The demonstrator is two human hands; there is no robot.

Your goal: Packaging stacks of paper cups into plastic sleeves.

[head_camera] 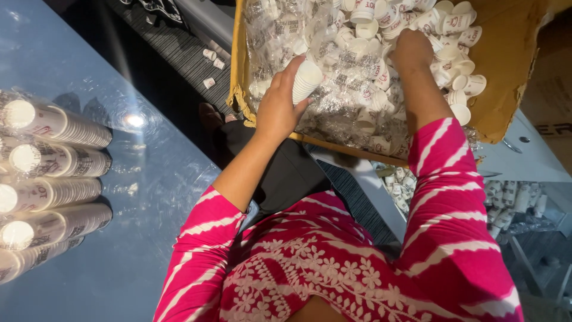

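White paper cups, loose among clear plastic wrap, fill the cardboard box (pixel 506 65). Step looks like gathering cups into a stack. Left hand (pixel 280 107) curled closed around a short stack of cups (pixel 307 80), held over the box. Right hand (pixel 411 50) knuckles-up, fingers buried in the loose cups (pixel 459 36); can't tell its grip. Likely next: add a cup squarely to the stack. Wrapped cup sleeves (pixel 53 161) lie on the blue tabletop (pixel 143 226).

Bright overhead light; glare spot on glossy blue table (pixel 136 121); floor dim; wide-angle stretch at edges; slight softness.
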